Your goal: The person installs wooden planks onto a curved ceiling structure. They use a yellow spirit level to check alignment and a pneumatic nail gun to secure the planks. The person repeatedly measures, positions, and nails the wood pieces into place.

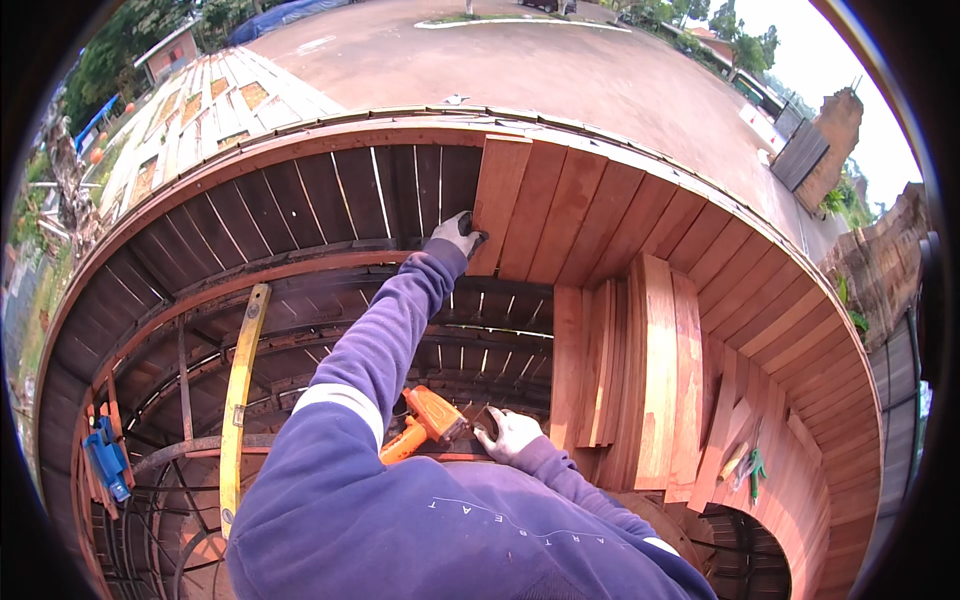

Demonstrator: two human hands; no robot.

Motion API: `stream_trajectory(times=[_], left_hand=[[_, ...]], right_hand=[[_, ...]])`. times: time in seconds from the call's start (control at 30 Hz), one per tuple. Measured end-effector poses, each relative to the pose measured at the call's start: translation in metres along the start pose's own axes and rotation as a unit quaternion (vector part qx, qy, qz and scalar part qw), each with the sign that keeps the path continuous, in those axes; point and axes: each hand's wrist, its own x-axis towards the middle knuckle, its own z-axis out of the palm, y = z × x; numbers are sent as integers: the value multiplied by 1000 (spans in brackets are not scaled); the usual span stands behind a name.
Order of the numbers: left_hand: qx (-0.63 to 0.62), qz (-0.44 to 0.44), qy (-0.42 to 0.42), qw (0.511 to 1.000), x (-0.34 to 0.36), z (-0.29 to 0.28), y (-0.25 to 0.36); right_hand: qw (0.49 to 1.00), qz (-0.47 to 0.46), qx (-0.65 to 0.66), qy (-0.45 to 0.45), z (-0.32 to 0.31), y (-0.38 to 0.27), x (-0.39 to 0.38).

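Observation:
My left hand point(458, 236), in a pale glove with dark fingertips, reaches forward, its fingers closed on the left edge of a reddish wooden board point(504, 190). This board is the leftmost of a row of planks point(570, 220) lining the curved wall, and its top end rises slightly over the rim. Close to my body, my right hand point(510, 434) is gloved too, its fingers curled around something small and dark that I cannot make out. Just left of that hand lies an orange nail gun point(434, 414), its front end near my fingertips.
Dark slats with gaps point(300, 205) form the wall at left. A yellow spirit level point(238, 400) leans across metal bars. Loose boards point(655, 370) stand stacked at right, beside green-handled pliers point(757, 474). A blue tool point(106, 458) hangs far left. Beyond the rim lies a paved yard point(560, 65).

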Motion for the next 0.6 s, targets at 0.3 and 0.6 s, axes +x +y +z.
stream_trajectory(times=[0.3,0.6], left_hand=[[216,207,-48,953,-127,-97,136],[378,411,26,829,-182,-119,223]], right_hand=[[914,-106,29,391,-59,-18,-11],[909,-80,172,371,-119,-28,7]])
